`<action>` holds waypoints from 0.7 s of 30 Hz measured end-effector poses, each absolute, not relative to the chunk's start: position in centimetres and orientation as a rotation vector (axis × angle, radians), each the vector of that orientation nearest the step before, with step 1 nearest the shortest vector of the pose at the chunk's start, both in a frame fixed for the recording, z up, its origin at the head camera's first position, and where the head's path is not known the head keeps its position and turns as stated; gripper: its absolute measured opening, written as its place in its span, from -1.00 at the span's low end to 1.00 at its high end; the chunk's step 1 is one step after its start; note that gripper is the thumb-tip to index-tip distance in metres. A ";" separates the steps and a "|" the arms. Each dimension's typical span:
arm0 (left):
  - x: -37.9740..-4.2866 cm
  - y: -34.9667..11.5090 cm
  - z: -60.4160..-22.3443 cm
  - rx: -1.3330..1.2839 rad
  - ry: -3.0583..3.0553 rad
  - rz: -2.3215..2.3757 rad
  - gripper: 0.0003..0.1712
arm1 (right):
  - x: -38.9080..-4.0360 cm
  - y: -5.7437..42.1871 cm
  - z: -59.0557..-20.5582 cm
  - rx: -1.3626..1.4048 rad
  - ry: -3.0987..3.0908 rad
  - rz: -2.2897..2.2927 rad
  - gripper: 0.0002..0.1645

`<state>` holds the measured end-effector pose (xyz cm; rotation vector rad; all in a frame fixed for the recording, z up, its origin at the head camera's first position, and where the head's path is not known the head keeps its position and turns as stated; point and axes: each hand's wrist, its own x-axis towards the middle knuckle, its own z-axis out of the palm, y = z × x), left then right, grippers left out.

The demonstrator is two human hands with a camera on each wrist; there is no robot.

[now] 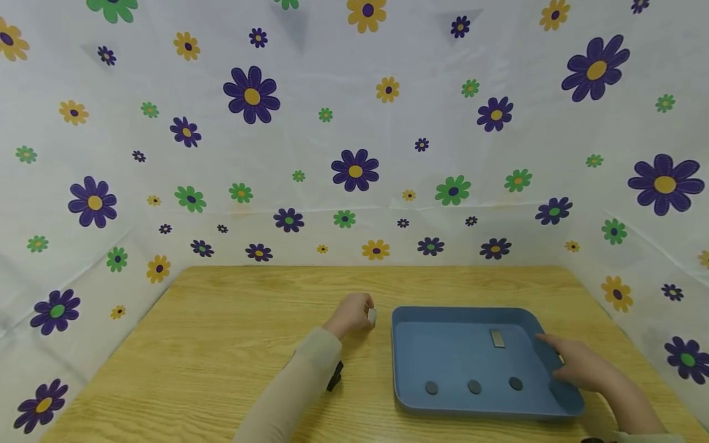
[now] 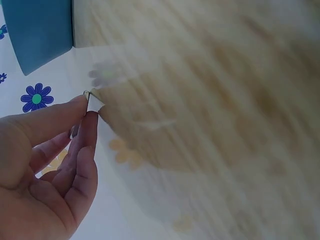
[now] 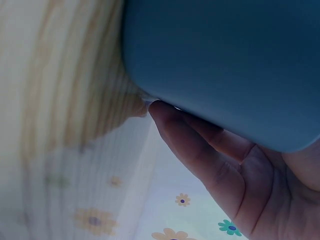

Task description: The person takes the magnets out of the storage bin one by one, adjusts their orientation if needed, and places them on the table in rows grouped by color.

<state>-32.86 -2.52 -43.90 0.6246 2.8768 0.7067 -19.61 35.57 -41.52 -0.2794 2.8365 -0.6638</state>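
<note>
Metal piece (image 2: 94,103) was pinched in the grip of the left hand (image 1: 350,314), just left of the tray (image 1: 443,351), seemingly for fine control; the right hand (image 1: 583,365) gripped the tray's right rim, presumably to steady it.

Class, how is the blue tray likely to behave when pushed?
The tray is probably stiff: its shape shows no sag. Being broad and low, it would likely slide rather than tip. The three discs lying inside might shift.
</note>
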 end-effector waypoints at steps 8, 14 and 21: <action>-32.7 -2.9 -43.9 0.599 2.850 0.707 -0.63 | -19.5 35.5 -41.3 -0.280 2.832 -0.675 -0.24; -32.9 -3.3 -44.3 0.591 2.782 0.812 -0.68 | -19.5 35.5 -41.3 -0.277 2.820 -0.689 -0.24; -32.9 -3.3 -44.1 0.631 2.793 0.754 -0.73 | -19.6 35.5 -41.4 -0.259 2.808 -0.701 -0.23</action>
